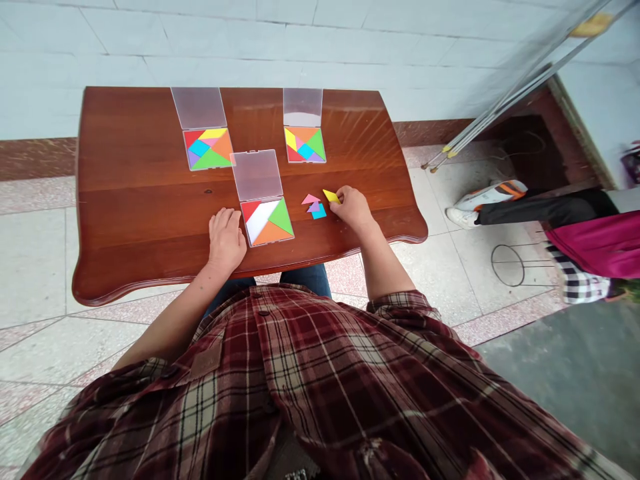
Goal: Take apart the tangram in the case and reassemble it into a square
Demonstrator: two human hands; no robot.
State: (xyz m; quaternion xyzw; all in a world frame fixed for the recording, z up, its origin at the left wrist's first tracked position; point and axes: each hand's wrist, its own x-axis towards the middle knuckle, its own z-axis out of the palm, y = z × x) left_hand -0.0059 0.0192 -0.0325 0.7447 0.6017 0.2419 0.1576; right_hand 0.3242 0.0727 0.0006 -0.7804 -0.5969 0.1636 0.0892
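My right hand (354, 209) pinches a yellow tangram parallelogram (329, 195) above or on the table, to the right of several small pieces. Those are a pink triangle (311, 199), a purple triangle (313, 207) and a blue square (319, 213), lying close together and partly overlapping. Left of them is an open tangram case (261, 221) with a white gap across its middle. Inside it sit a red triangle (249, 210), a green triangle (283, 218) and an orange triangle (273, 233). My left hand (226, 239) lies flat on the table, fingers by the case's left edge.
Two filled tangram cases, one at the back left (198, 164) and one at the back centre (305, 162), have raised clear lids. They stand on the brown wooden table (135, 200) against a tiled wall. At the right are crutches (480, 124) and another person's leg (540, 210).
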